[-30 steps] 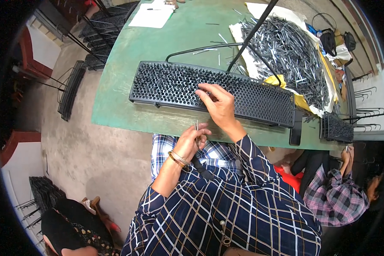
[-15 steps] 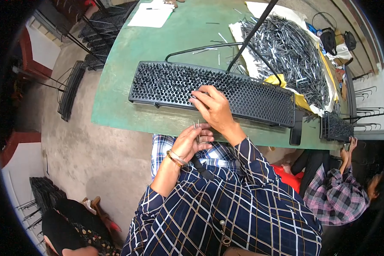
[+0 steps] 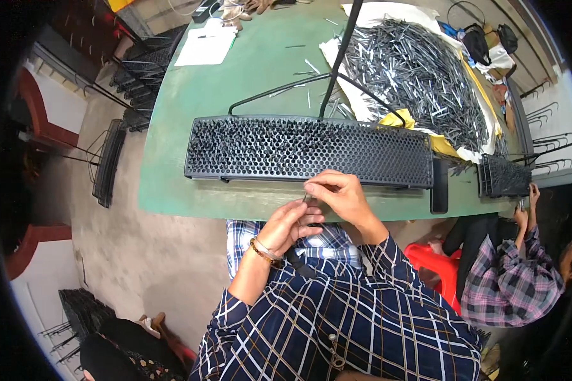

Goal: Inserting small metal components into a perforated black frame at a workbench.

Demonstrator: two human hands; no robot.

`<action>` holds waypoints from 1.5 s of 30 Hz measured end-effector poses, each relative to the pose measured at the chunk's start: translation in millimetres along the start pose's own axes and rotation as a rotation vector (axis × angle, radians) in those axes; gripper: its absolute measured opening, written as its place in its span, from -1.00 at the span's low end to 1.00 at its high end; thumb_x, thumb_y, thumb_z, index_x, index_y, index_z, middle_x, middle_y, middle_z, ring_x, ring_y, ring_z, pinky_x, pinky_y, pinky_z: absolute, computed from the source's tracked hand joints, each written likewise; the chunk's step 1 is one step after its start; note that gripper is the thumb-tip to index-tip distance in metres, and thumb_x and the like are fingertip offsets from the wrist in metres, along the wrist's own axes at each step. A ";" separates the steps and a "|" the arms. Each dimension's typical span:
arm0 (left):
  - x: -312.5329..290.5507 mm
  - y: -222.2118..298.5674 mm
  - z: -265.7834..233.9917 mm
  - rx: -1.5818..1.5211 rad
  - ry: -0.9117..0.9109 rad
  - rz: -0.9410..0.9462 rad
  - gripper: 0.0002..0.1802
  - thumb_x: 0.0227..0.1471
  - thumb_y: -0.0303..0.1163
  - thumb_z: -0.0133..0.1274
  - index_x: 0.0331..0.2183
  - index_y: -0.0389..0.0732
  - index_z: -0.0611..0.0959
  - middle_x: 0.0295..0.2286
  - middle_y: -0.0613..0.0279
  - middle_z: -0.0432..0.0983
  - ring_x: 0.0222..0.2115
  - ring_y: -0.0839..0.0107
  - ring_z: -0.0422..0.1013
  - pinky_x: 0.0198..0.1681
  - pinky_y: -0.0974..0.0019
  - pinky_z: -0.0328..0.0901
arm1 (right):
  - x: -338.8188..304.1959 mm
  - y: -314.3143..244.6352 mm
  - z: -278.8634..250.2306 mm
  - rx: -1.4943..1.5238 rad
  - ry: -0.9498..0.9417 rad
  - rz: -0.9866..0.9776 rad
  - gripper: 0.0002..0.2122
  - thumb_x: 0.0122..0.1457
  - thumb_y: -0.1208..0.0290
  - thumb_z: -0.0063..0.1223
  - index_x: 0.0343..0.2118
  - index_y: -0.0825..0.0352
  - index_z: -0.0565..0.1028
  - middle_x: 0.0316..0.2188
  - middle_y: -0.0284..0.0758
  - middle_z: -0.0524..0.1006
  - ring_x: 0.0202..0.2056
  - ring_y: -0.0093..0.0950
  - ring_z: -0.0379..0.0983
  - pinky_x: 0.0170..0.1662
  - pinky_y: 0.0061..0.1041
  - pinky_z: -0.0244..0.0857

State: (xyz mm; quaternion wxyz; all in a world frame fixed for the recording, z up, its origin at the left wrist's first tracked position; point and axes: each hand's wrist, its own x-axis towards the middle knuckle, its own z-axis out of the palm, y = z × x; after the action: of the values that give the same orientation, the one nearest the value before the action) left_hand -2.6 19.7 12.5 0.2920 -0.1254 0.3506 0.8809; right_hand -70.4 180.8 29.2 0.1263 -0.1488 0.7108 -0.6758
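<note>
A long black perforated rack (image 3: 388,155) lies across the table in front of me. Its holes on the left and middle hold many short dark pieces, while those toward the right show as bare holes. Just below the rack's front edge, my right hand (image 3: 344,198) pinches the upper end of a thin metal pin (image 3: 306,196). My left hand (image 3: 289,227) sits beneath it, palm up with fingers curled around the pin's lower end. Whether more pins lie in the left palm is hidden by the fingers.
A heap of thin dark metal pieces (image 3: 419,82) lies on white sacking at the back right. A black bent-rod frame (image 3: 279,87) rises behind the rack. Beside its right end is a flat black object (image 3: 439,185). A co-worker (image 3: 515,279) handles another rack (image 3: 503,176) at right.
My right hand has come down off the rack to my left hand and now pinches a pin there. The view has shifted slightly, and the left hand stays about where it was.
</note>
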 end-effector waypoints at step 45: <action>19.2 -18.4 -51.9 0.511 0.506 0.372 -0.80 0.11 -0.49 -0.09 -0.21 -0.34 0.49 -0.34 0.19 0.49 -0.42 0.52 0.42 -0.40 0.47 0.38 | 53.9 1.4 -49.4 -0.400 0.148 -0.396 -0.87 0.06 0.50 0.04 -0.34 0.41 0.51 -0.38 -0.22 0.52 -0.33 -0.36 0.47 -0.26 -0.49 0.32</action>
State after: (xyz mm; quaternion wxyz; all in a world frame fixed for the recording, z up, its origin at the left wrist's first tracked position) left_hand -6.0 2.8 -43.3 0.0540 -0.1962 0.6358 0.7446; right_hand -139.1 205.9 31.7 -0.0920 -0.2568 0.7943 -0.5429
